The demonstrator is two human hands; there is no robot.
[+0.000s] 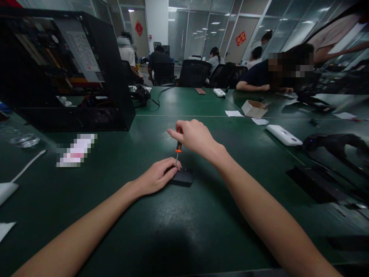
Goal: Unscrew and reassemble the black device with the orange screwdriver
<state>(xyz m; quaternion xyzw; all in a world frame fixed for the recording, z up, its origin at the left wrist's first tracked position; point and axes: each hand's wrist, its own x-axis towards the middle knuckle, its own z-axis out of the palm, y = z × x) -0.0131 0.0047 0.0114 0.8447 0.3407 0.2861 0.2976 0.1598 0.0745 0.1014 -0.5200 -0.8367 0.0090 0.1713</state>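
Note:
My right hand (193,136) grips an orange-and-black screwdriver (178,147) upright, its thin shaft pointing down onto a small flat black device (184,177) on the green table (161,215). My left hand (157,177) rests on the table with its fingers pressed against the device's left side, beside the screwdriver tip. The tip itself is partly hidden by my fingers.
An open black computer case (66,69) stands at the back left. A white power bank (284,135), black gear (331,144) and a cardboard box (254,109) lie to the right. Several people sit at the far end. White paper (6,190) lies at the left edge.

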